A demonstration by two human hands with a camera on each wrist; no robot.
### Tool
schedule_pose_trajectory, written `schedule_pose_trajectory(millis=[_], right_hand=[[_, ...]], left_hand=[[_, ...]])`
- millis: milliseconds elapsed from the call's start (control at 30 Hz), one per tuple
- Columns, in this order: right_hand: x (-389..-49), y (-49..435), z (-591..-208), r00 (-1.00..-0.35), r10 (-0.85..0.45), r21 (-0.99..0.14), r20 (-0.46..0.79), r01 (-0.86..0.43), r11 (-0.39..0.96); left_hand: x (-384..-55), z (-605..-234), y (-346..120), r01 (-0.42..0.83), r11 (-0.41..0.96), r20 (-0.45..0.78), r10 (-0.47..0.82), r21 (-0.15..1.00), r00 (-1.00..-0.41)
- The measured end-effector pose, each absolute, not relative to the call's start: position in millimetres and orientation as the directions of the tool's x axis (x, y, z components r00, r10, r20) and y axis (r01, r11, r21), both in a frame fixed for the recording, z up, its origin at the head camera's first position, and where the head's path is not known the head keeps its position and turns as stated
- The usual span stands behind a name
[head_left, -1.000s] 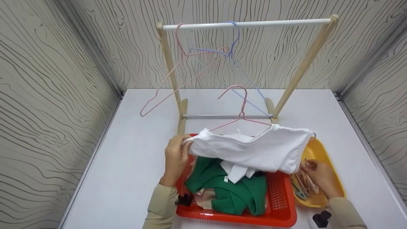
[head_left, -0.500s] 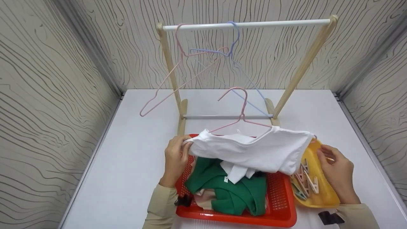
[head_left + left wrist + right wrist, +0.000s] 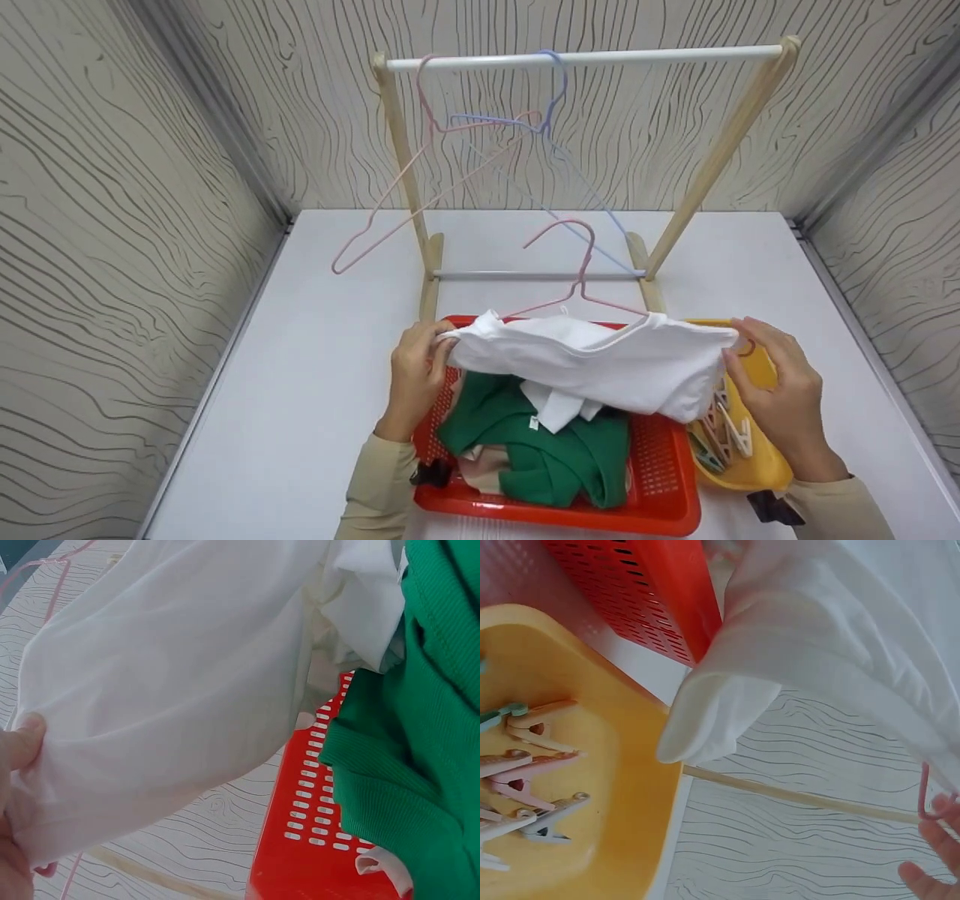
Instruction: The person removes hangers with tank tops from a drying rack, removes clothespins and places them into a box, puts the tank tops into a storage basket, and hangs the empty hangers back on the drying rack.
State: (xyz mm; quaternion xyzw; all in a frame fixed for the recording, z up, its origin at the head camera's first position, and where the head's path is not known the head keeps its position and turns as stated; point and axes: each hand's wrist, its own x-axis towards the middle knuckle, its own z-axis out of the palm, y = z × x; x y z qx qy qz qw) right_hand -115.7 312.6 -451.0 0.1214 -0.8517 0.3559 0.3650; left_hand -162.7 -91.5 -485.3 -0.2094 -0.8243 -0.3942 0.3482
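Observation:
A white shirt hangs spread on a pink hanger, whose hook stands above the neckline. My left hand pinches the shirt's left shoulder end; in the left wrist view the thumb lies on the white cloth. At the other end, my right hand has thumb and fingers apart around the sleeve edge. In the right wrist view its fingers reach the hanger's looped end, which sticks out of the sleeve. Below the shirt, a red basket holds a green garment with some white and beige cloth.
A yellow tray with several clothespins stands right of the basket. Behind is a wooden drying rack with a white bar. On the bar hang another pink hanger and a blue hanger.
My right hand has left the clothespins in the tray and moved up to the shirt's right sleeve end. The shirt and hanger have dipped slightly. My left hand keeps its grip.

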Motion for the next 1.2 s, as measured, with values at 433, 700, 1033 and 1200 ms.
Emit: schedule_pose_trajectory(millis=[433, 700, 1033, 1200], right_hand=[[-122, 307, -454, -0.660, -0.149, -0.429, 0.736, -0.626, 0.651], [-118, 302, -453, -0.663, -0.197, -0.425, 0.722, -0.650, 0.630], [-124, 291, -458, -0.586, -0.196, -0.401, 0.786, -0.725, 0.559], [-124, 283, -454, -0.588, -0.199, -0.413, 0.784, -0.733, 0.540]], left_hand=[[-164, -486, -92, 0.652, 0.582, 0.753, 0.101, 0.485, -0.650], [-165, -483, -95, 0.677, 0.559, 0.771, 0.100, 0.480, -0.629], [-166, -475, -87, 0.732, 0.515, 0.799, 0.139, 0.446, -0.585], [-167, -474, -80, 0.742, 0.483, 0.794, 0.142, 0.465, -0.591]])
